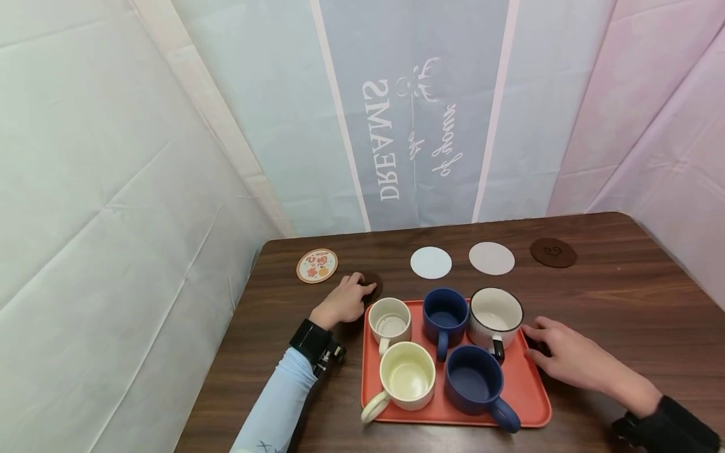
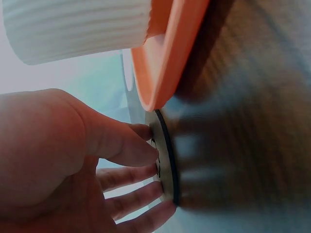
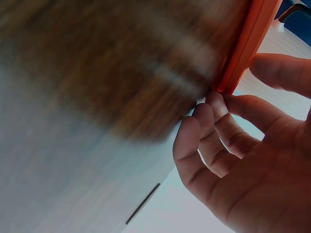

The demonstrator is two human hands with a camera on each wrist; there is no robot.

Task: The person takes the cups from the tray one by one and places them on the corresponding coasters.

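Note:
My left hand (image 1: 343, 302) rests its fingertips on a round dark brown coaster (image 1: 372, 286) beside the tray's far left corner. In the left wrist view its fingers are nearly straight, and the thumb reaches the face of the coaster (image 2: 166, 177). At the tray's right edge, my right hand (image 1: 566, 355) touches the rim with thumb and fingertips, the fingers gently bent. The orange-red tray (image 1: 523, 393) bears a ribbed white cup (image 1: 391, 321), a pale yellow mug (image 1: 406, 377), two blue mugs (image 1: 445, 318) and a white black-rimmed mug (image 1: 493, 318).
Across the back of the wooden table (image 1: 634, 283) lie a printed coaster (image 1: 317, 266), a white coaster (image 1: 431, 262), an off-white coaster (image 1: 491, 258) and another dark brown coaster (image 1: 553, 252). Fabric curtains (image 1: 436, 126) hang behind and at both sides.

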